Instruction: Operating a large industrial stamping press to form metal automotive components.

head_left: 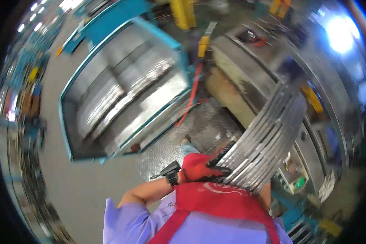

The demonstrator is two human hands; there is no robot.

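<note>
One bundle of silvery metal strips is held in front of the red apron, to the right of the body's middle; its long, thin, shiny pieces lie side by side, slightly bowed and fanning out, and slant from the apron up toward the right. Motion blur keeps the strips from being counted exactly, though there are several. The left hand, in a red glove with black fingers, meets the bundle's lower left edge, its fingers bent in and closed against the metal, with little gap showing. The right hand is hidden behind the bundle, only a bit of the right forearm appearing below, so how its fingers stand cannot be told. One black wrist device sits on the left wrist. Beyond are one teal-rimmed bin containing shiny metal pieces, one red strap beside it, and one green object at right.
</note>
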